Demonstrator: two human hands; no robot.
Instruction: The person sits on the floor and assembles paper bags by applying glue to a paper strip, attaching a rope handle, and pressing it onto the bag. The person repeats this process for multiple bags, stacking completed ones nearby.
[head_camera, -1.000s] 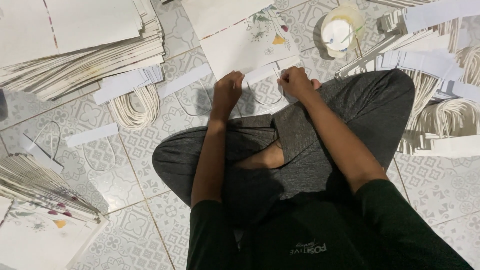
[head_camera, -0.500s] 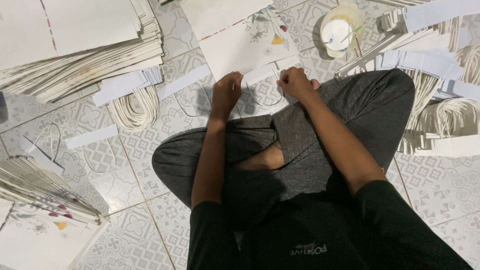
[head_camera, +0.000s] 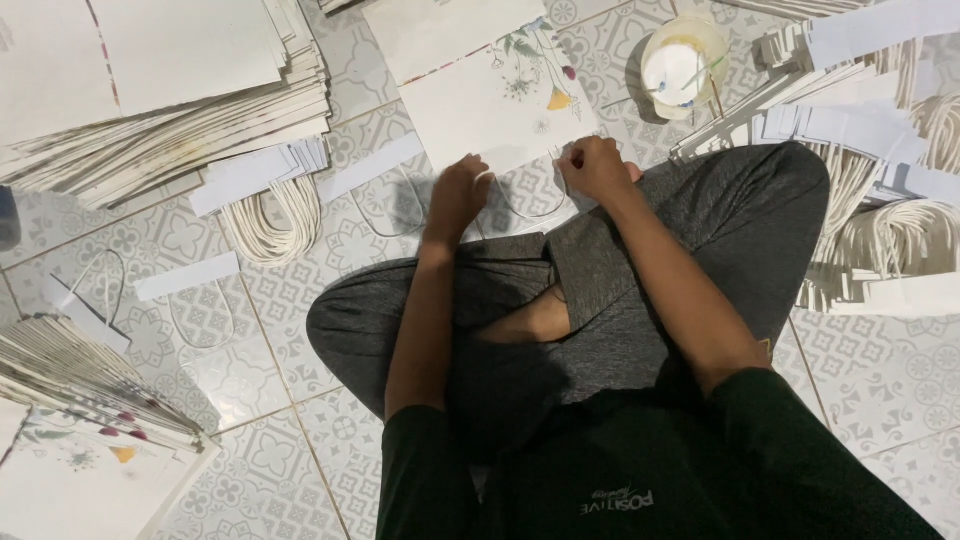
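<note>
White flower-printed paper sheet (head_camera: 490, 100) lies flat on the tiled floor (head_camera: 300, 300) ahead of the crossed legs, long axis left-right, flowers at its right end. Left hand (head_camera: 457, 195) presses curled fingers on its near edge; right hand (head_camera: 592, 167) pinches there too. Half a second ago a white strip lay between the hands; now hidden. Glue cup (head_camera: 682, 65) sits right.

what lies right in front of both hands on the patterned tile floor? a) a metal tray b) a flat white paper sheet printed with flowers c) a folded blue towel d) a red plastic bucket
b, both the left hand and the right hand rest at the near edge of a flat white paper sheet printed with flowers, which lies on the patterned tile floor.
</note>
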